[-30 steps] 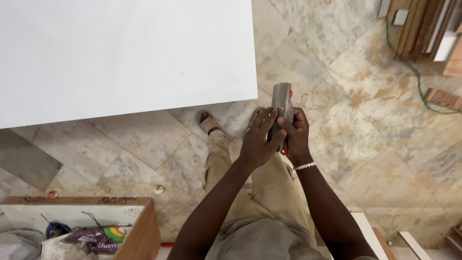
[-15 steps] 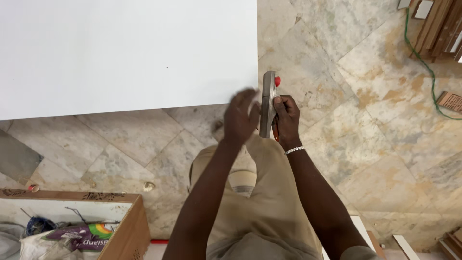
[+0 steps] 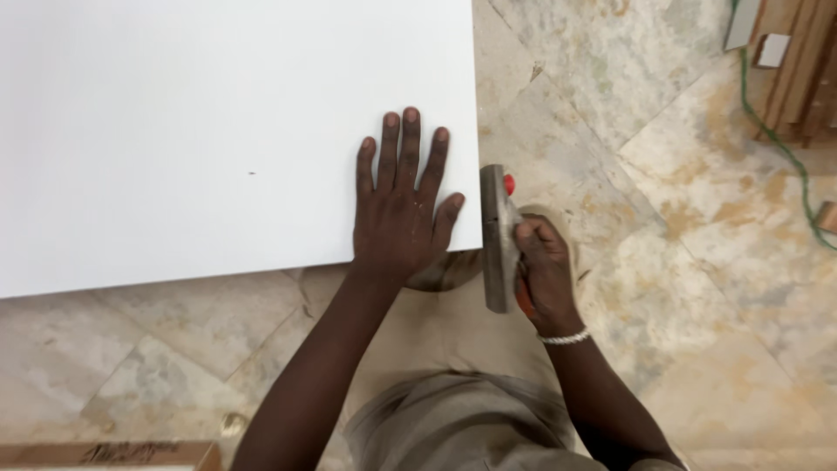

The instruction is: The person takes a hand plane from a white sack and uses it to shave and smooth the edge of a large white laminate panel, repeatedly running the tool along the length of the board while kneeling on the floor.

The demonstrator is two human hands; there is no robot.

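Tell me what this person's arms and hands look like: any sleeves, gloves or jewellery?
Both arms are bare up to the frame's edge, with no sleeves showing. The left hand and right hand wear no gloves, and no rings are visible. A thin bracelet of small pale beads circles the right wrist.

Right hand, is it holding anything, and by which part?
The right hand grips a grey flat tool by its red handle, mostly hidden. The left hand holds nothing.

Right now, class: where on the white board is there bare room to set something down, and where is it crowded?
The white board is bare left of and beyond the left hand. Its near right corner is crowded: that hand lies flat there, and the right hand holds a grey tool against the edge.
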